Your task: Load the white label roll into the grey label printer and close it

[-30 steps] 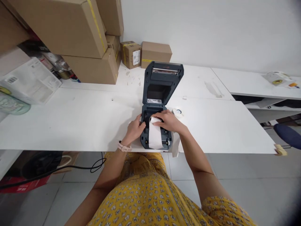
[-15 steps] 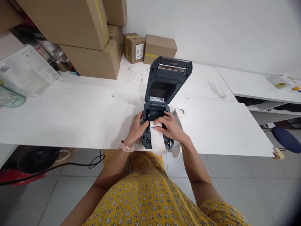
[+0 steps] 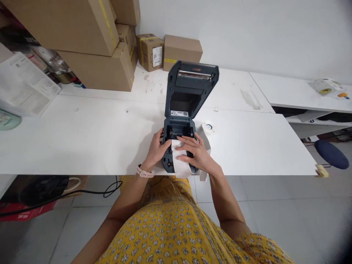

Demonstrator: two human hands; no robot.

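Note:
A dark grey label printer (image 3: 180, 123) stands at the table's front edge with its lid raised. In its bay lies a small roll of white label paper (image 3: 176, 143), and a strip from it hangs over the printer's front. My left hand (image 3: 156, 151) grips the printer's left wall, fingers outside and thumb over the rim against the roll's left end. My right hand (image 3: 198, 154) rests on the roll and strip with fingers spread and stretched out. Just right of the printer is another white label roll (image 3: 208, 127), with its loose strip trailing toward the table edge.
Cardboard boxes (image 3: 95, 69) are stacked at the back left, with two smaller boxes (image 3: 183, 51) against the wall. A clear-wrapped package (image 3: 30, 86) and a green container (image 3: 9, 120) sit far left. A blue stool seat (image 3: 331, 154) is at the right. A black cable (image 3: 90, 191) hangs below.
My right hand's fingers have gone from curling around the label roll to lying spread across roll and strip. My left hand stays at the printer's left side. The view has shifted slightly.

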